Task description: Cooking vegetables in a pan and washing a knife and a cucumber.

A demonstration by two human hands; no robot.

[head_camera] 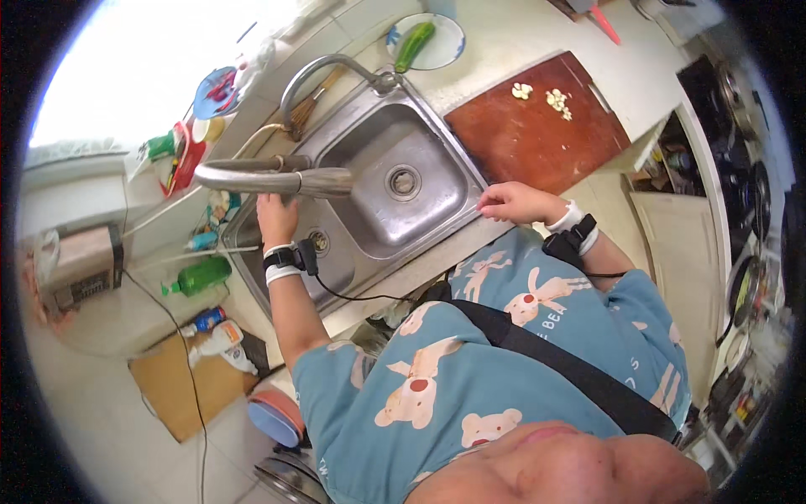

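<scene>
My left hand [277,220] reaches over the smaller basin [334,264] of the stainless-steel double sink. Its fingertips are partly hidden under the thick curved metal faucet [252,175], so I cannot tell whether they touch or hold anything. At the sink's front right corner hovers my right hand [519,203], loosely curled, with a gap at the thumb and nothing visible in it. The larger basin [434,208] lies between my hands, its drain [403,183] in view. Beyond my right hand is a reddish-brown cutting board [529,138] bearing two small piles of peeled garlic cloves [557,103].
A white plate [447,47] with a green cucumber [415,45] stands behind the sink. A slimmer gooseneck faucet [315,66] arches at the back, beside a brush [308,110]. On the left are a green pump bottle [201,277] and a spray bottle [220,337].
</scene>
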